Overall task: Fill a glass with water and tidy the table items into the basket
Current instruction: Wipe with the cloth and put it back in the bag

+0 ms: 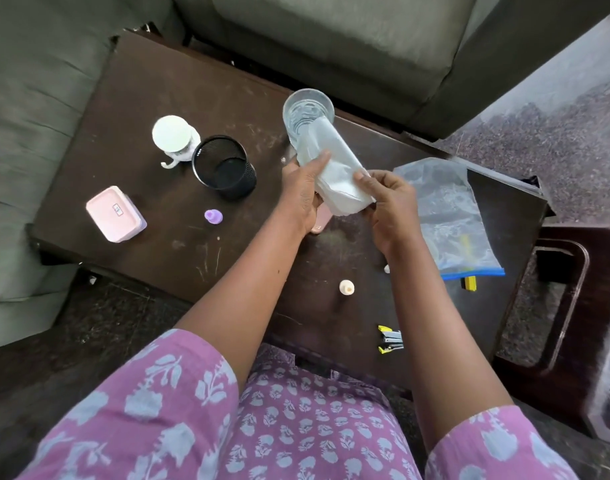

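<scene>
1. Pouring looks like the step in hand: a translucent white plastic bottle (331, 168) is lying tilted, its mouth reaching over the rim of a clear round drinking glass (308, 110). The glass is standing upright toward the far edge of the dark brown wooden desk (158, 98).
2. Left grip (301, 194) is wrapping the bottle's middle, thumb on top. Right grip (390, 199) is pinching the base end. Both are clamped on the bottle.
3. The bottle's long axis is running from its base at the right grip, away and leftward to the glass. The glass is sitting beyond both grips, and the left grip is the nearer.
4. Water is showing in the glass, but the level is hard to judge from above.
5. A black wire-mesh round basket (224, 168) is standing left of the left grip. A pink lidded plastic box (114, 213), a small purple cap (213, 216) and a yellow-and-grey stapler (390, 339) are lying loose on the desk.
6. Judgement: righting the bottle is calling for a swing back along that same axis, clear of the glass rim.
</scene>
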Action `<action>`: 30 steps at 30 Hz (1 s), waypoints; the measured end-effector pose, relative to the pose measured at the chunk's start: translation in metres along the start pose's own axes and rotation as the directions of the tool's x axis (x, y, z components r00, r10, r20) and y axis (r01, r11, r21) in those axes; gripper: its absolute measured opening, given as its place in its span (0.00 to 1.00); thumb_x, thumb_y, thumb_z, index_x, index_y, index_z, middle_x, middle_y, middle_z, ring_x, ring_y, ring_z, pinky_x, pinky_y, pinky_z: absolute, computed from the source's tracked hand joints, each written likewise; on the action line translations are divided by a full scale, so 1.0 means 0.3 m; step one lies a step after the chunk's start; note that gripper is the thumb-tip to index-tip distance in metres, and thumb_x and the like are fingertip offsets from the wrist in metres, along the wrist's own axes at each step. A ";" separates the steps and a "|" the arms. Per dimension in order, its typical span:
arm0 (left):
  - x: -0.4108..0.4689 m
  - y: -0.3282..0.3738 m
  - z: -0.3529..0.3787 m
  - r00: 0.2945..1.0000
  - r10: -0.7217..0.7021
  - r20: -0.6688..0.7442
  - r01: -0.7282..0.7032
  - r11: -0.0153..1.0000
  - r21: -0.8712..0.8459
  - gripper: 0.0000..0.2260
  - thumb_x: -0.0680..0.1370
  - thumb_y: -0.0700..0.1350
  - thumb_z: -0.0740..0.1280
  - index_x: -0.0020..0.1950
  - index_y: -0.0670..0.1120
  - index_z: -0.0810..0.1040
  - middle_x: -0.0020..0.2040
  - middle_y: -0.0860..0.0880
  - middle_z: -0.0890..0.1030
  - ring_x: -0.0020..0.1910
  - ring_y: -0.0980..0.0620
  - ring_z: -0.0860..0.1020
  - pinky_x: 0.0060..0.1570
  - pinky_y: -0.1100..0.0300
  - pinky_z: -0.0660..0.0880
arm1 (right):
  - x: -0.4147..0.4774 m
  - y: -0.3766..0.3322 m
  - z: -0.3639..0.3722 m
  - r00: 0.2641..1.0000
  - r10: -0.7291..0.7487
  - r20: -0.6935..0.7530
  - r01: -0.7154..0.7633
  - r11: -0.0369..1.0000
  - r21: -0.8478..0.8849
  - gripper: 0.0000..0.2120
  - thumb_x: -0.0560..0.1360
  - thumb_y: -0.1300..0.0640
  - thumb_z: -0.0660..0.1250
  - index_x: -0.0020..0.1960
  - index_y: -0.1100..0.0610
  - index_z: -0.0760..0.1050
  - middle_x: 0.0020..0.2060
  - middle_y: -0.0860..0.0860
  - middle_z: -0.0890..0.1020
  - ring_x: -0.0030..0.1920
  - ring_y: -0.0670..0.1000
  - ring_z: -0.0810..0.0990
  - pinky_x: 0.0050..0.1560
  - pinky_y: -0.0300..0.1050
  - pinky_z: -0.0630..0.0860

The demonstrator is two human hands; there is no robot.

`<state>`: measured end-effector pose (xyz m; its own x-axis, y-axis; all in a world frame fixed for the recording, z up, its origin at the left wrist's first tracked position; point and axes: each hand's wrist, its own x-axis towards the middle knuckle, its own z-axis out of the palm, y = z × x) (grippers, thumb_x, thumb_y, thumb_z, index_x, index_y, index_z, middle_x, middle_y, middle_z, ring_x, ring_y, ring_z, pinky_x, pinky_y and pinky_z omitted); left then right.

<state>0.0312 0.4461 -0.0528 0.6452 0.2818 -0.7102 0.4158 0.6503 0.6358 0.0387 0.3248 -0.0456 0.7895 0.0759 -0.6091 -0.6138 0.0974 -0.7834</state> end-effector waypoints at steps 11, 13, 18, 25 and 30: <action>0.020 0.095 -0.089 0.978 0.089 -0.189 -0.127 0.973 -0.195 0.13 0.77 0.35 0.64 0.62 0.40 0.72 0.44 0.45 0.79 0.42 0.47 0.80 0.39 0.56 0.81 | 0.017 -0.007 0.205 0.993 -0.083 0.080 0.086 0.996 -0.031 0.07 0.72 0.66 0.68 0.46 0.56 0.73 0.46 0.57 0.79 0.42 0.53 0.80 0.33 0.45 0.78; 0.032 0.120 -0.129 0.962 0.115 -0.248 -0.160 0.973 -0.168 0.16 0.75 0.34 0.65 0.62 0.40 0.72 0.48 0.44 0.80 0.48 0.44 0.79 0.48 0.50 0.80 | 0.021 -0.006 0.243 0.993 -0.068 0.091 0.074 0.996 -0.059 0.09 0.72 0.68 0.67 0.48 0.57 0.74 0.51 0.60 0.78 0.45 0.56 0.80 0.35 0.47 0.80; 0.059 0.179 -0.252 0.831 0.310 -0.461 -0.350 0.937 -0.001 0.16 0.70 0.31 0.67 0.56 0.42 0.75 0.48 0.46 0.80 0.49 0.49 0.80 0.53 0.54 0.78 | 0.048 0.005 0.321 0.994 -0.099 0.055 0.110 0.952 -0.284 0.10 0.72 0.66 0.68 0.43 0.51 0.74 0.51 0.58 0.78 0.46 0.60 0.82 0.39 0.59 0.82; 0.094 0.159 -0.410 0.592 0.510 -0.623 -0.336 0.860 0.385 0.13 0.71 0.31 0.64 0.52 0.43 0.78 0.50 0.45 0.82 0.46 0.54 0.78 0.49 0.66 0.75 | 0.094 0.008 0.424 0.987 -0.137 0.083 0.160 0.832 -0.531 0.07 0.68 0.64 0.72 0.41 0.53 0.80 0.39 0.49 0.81 0.45 0.54 0.81 0.42 0.49 0.81; 0.109 0.129 -0.474 0.668 0.499 -0.551 -0.249 0.849 0.467 0.13 0.72 0.34 0.67 0.54 0.44 0.79 0.51 0.49 0.81 0.48 0.55 0.78 0.51 0.64 0.76 | 0.124 -0.005 0.484 0.976 -0.194 0.097 0.200 0.634 -0.747 0.08 0.70 0.63 0.69 0.49 0.59 0.81 0.45 0.56 0.83 0.47 0.52 0.80 0.48 0.44 0.78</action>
<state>-0.0229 0.5807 -0.0945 0.2855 0.9020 -0.3240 0.4919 0.1522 0.8572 0.0690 0.4716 -0.0493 0.8897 0.1516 -0.4306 -0.2307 -0.6647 -0.7106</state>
